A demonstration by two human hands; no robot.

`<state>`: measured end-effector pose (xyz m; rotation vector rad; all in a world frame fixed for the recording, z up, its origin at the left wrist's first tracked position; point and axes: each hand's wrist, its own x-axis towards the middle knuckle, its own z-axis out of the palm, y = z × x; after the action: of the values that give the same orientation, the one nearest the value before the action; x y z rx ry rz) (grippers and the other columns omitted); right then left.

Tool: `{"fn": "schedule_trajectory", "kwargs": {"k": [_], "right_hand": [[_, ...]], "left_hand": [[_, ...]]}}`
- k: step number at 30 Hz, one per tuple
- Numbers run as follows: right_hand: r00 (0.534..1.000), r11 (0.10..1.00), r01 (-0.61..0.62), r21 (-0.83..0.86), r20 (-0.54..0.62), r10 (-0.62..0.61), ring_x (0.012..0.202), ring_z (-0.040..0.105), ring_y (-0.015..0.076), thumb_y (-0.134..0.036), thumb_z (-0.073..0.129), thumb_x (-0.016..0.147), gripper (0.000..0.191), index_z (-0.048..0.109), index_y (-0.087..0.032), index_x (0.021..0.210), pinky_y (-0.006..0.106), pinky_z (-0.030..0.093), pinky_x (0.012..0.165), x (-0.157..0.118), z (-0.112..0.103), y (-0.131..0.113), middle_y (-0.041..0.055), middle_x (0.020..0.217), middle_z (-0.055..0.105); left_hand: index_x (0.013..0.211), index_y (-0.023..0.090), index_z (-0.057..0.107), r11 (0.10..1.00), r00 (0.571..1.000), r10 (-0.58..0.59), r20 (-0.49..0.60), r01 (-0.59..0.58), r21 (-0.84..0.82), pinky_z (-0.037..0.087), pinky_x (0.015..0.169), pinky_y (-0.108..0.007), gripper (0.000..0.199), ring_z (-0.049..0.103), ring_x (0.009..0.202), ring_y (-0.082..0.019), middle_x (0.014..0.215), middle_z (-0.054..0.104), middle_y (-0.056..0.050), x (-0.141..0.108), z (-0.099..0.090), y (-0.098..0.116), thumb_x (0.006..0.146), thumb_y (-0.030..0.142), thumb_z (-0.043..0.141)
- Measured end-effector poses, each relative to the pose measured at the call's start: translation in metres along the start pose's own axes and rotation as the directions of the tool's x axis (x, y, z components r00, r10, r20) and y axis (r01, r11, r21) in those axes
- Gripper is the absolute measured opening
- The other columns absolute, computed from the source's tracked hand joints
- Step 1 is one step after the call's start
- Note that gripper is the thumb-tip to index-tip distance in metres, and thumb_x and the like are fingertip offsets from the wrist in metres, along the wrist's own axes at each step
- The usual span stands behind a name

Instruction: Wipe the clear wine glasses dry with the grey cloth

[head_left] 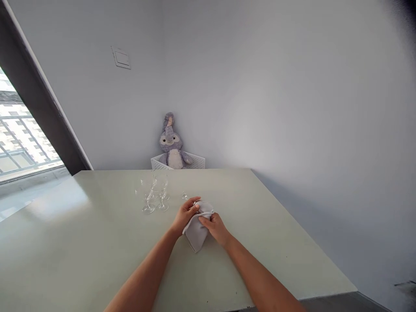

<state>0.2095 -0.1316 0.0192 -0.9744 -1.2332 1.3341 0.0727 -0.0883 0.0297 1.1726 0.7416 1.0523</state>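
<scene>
My left hand (186,215) is closed around a stemmed glass, which lies tilted over the table. Hand and cloth hide most of it; what looks like its clear foot (185,196) shows just beyond the fingers. A pale grey cloth (196,236) is bunched at the glass's near end, and one corner hangs down toward me. My right hand (217,227) pinches this cloth with the thumb on top, its other fingers mostly hidden. To the left of my hands, several clear stemmed glasses (148,208) stand upright in a close group.
The pale table (97,255) reaches back to the wall. Behind its far edge, a purple plush toy (174,151) sits in a white perforated basket (199,162). A window (22,134) with a dark frame is at left, and a light switch (121,58) is on the wall.
</scene>
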Motion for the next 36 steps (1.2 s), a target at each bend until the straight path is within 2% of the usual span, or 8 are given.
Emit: {"fn": "schedule_trajectory", "kwargs": {"k": [4, 11, 16, 20, 24, 28, 32, 36], "right_hand": [[0.995, 0.961, 0.09, -0.263, -0.023, -0.099, 0.055, 0.041, 0.0108, -0.031, 0.063, 0.064, 0.015, 0.06, -0.017, 0.063, 0.023, 0.033, 0.053, -0.001, 0.003, 0.002, -0.0023, 0.057, 0.052], [0.991, 0.949, -0.135, 0.283, 0.049, 0.127, 0.044, 0.042, 0.0109, -0.049, 0.051, 0.072, 0.033, 0.058, -0.017, 0.076, 0.025, 0.038, 0.049, 0.004, -0.009, -0.008, -0.0021, 0.053, 0.05], [0.998, 0.999, 0.011, -0.037, 0.064, -0.009, 0.055, 0.046, 0.0114, -0.034, 0.06, 0.068, 0.02, 0.06, -0.018, 0.081, 0.023, 0.036, 0.054, -0.004, 0.001, -0.003, -0.0018, 0.065, 0.056], [0.989, 0.926, 0.141, -0.349, 0.014, -0.146, 0.059, 0.046, 0.0137, -0.032, 0.06, 0.067, 0.013, 0.06, -0.019, 0.069, 0.025, 0.036, 0.058, -0.007, 0.009, 0.004, -0.0012, 0.063, 0.057], [0.995, 0.997, -0.053, 0.057, -0.076, 0.057, 0.053, 0.046, 0.0124, -0.039, 0.06, 0.066, 0.024, 0.059, -0.017, 0.077, 0.024, 0.037, 0.053, 0.0, 0.002, -0.001, -0.0017, 0.059, 0.055], [0.976, 0.918, -0.15, 0.367, -0.09, 0.196, 0.042, 0.041, 0.0102, -0.042, 0.058, 0.066, 0.027, 0.058, -0.018, 0.079, 0.024, 0.035, 0.047, 0.004, -0.006, -0.007, -0.0045, 0.05, 0.049], [0.999, 1.0, 0.008, 0.021, -0.053, -0.006, 0.052, 0.046, 0.0118, -0.035, 0.06, 0.067, 0.023, 0.061, -0.019, 0.083, 0.023, 0.036, 0.052, -0.001, 0.0, -0.002, -0.0013, 0.062, 0.056], [0.964, 0.867, 0.182, -0.464, -0.091, -0.25, 0.062, 0.05, 0.0151, -0.033, 0.06, 0.069, 0.013, 0.064, -0.021, 0.074, 0.025, 0.038, 0.06, -0.003, 0.002, 0.003, 0.0007, 0.069, 0.061]], "left_hand": [[0.098, 0.017, 0.062, 0.977, 0.996, 0.007, -0.092, 0.013, 0.212, 0.039, 0.055, -0.023, 0.04, 0.05, 0.061, -0.013, 0.069, 0.058, -0.002, 0.002, -0.003, -0.005, 0.075, 0.048, 0.05], [0.116, 0.025, 0.053, 0.995, 0.993, 0.011, 0.116, 0.0, -0.096, 0.041, 0.081, -0.029, 0.047, 0.051, 0.094, -0.018, 0.116, 0.054, -0.007, -0.009, 0.004, 0.014, 0.07, 0.033, 0.063], [0.122, 0.023, 0.048, 1.0, 0.999, -0.018, 0.039, 0.017, 0.017, 0.043, 0.059, -0.023, 0.052, 0.051, 0.06, -0.011, 0.07, 0.057, -0.001, -0.006, -0.003, 0.012, 0.074, 0.042, 0.057], [0.111, 0.017, 0.058, 0.973, 0.999, -0.03, -0.032, 0.036, 0.227, 0.037, 0.046, -0.02, 0.049, 0.041, 0.046, -0.008, 0.052, 0.045, 0.004, -0.002, -0.008, 0.003, 0.077, 0.051, 0.045], [0.117, 0.023, 0.053, 0.998, 0.999, -0.024, 0.04, 0.022, 0.053, 0.044, 0.068, -0.024, 0.046, 0.054, 0.074, -0.014, 0.082, 0.06, -0.002, -0.005, -0.002, 0.002, 0.075, 0.042, 0.054], [0.119, 0.026, 0.051, 0.994, 0.991, 0.016, 0.133, 0.0, -0.114, 0.039, 0.086, -0.03, 0.052, 0.05, 0.1, -0.019, 0.111, 0.055, -0.005, -0.008, 0.004, 0.004, 0.069, 0.03, 0.064], [0.129, 0.025, 0.039, 0.999, 0.994, 0.016, 0.111, -0.012, -0.043, 0.041, 0.074, -0.026, 0.058, 0.053, 0.077, -0.014, 0.083, 0.058, -0.002, -0.007, 0.002, 0.005, 0.075, 0.035, 0.058], [0.124, 0.02, 0.046, 0.971, 0.999, 0.026, 0.021, -0.03, 0.236, 0.038, 0.062, -0.023, 0.05, 0.046, 0.058, -0.011, 0.061, 0.05, 0.003, -0.005, -0.002, 0.002, 0.079, 0.044, 0.047]]}}
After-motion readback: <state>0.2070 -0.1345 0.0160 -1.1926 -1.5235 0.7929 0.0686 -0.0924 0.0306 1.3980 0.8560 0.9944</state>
